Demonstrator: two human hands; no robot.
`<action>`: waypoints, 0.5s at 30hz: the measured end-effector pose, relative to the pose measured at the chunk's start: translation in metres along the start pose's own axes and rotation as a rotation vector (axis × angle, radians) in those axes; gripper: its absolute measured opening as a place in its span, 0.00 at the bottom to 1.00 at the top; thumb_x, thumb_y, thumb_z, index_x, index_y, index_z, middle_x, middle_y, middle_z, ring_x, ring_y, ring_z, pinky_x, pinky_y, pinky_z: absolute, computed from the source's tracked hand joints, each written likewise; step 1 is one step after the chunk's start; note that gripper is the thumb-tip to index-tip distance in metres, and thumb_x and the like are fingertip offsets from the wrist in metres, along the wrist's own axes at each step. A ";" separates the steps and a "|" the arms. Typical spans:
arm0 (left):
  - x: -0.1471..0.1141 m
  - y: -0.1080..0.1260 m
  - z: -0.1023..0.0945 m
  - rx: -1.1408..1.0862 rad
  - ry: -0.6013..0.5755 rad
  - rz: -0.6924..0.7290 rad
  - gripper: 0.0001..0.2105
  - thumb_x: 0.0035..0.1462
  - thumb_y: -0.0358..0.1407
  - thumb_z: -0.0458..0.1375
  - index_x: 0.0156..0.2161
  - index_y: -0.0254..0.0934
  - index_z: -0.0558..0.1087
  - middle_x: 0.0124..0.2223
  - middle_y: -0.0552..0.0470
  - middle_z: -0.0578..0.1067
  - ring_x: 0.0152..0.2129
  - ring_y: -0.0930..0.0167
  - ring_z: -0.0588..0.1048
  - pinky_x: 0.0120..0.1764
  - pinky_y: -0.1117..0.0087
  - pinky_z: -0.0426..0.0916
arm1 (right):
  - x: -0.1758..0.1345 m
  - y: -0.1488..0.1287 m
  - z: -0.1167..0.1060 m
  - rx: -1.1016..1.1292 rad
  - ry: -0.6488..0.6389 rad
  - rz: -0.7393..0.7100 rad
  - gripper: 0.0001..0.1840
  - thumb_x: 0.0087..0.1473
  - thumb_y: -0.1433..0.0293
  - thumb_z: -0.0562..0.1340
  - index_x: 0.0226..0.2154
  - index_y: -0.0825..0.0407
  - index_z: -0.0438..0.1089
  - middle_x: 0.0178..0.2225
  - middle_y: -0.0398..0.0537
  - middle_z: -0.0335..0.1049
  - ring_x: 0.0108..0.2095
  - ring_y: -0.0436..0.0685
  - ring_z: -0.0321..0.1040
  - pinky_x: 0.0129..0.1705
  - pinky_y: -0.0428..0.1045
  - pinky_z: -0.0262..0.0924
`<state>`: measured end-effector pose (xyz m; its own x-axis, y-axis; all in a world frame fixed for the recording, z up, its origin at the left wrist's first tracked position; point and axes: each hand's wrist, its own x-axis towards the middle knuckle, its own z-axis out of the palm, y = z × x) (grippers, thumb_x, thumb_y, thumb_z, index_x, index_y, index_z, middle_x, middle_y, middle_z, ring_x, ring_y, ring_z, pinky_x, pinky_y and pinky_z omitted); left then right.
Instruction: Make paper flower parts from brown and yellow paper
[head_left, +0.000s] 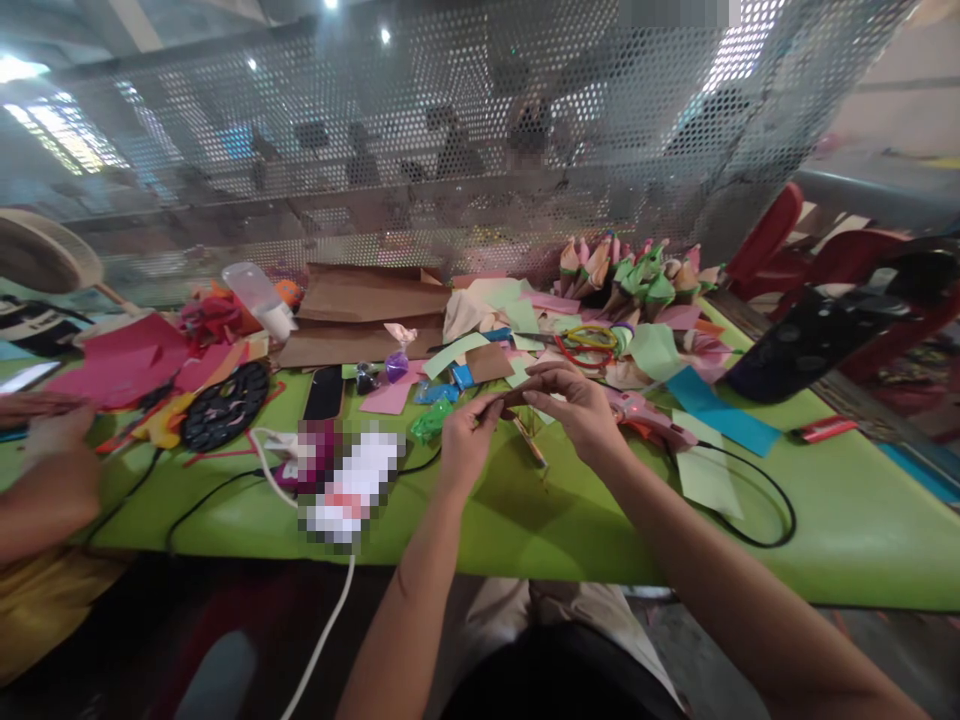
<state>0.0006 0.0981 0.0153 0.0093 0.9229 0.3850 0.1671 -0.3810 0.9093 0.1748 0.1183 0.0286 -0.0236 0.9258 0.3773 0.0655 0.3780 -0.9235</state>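
Note:
My left hand (469, 440) and my right hand (574, 405) meet over the front of the table. Between their fingertips they pinch a small dark brown piece (514, 400), perhaps paper; fingers cover much of it. Just below it lies a thin pencil-like stick (532, 445). To the right of my right hand rests a pink glue gun (660, 420) with a black cord. Left of my left hand sits a crumpled green wrapped piece (431, 420), with blue wrapped pieces (442, 390) behind it.
Paper scraps, scissors (536, 337) and brown paper (367, 305) crowd the back of the green table (585, 540). Paper cones (630, 275) stand at back right. A phone (352, 490) with a white cable lies left, a dark bottle (817, 340) right. Another person's arm (52, 480) rests far left.

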 end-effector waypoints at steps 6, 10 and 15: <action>-0.002 -0.005 0.001 0.143 -0.002 0.187 0.10 0.62 0.33 0.59 0.44 0.39 0.82 0.38 0.46 0.84 0.34 0.65 0.81 0.42 0.64 0.74 | -0.002 -0.003 0.000 -0.108 -0.058 -0.009 0.16 0.48 0.52 0.72 0.29 0.48 0.81 0.42 0.54 0.72 0.50 0.65 0.69 0.49 0.57 0.66; -0.002 -0.004 0.002 0.091 -0.026 0.143 0.10 0.62 0.34 0.59 0.44 0.38 0.82 0.41 0.45 0.84 0.35 0.65 0.82 0.42 0.64 0.75 | -0.002 -0.003 0.000 -0.112 -0.058 -0.005 0.15 0.48 0.53 0.72 0.28 0.48 0.80 0.44 0.53 0.72 0.50 0.65 0.68 0.49 0.58 0.65; -0.002 0.002 0.001 -0.011 -0.070 -0.021 0.10 0.62 0.38 0.58 0.42 0.38 0.80 0.37 0.48 0.84 0.31 0.67 0.80 0.37 0.67 0.73 | -0.002 -0.004 -0.001 -0.060 -0.006 -0.005 0.13 0.47 0.56 0.72 0.26 0.48 0.79 0.43 0.53 0.71 0.51 0.65 0.67 0.51 0.58 0.63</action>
<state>0.0017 0.0959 0.0166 0.0747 0.9323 0.3540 0.1576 -0.3616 0.9189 0.1753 0.1154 0.0318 -0.0298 0.9240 0.3812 0.1249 0.3818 -0.9158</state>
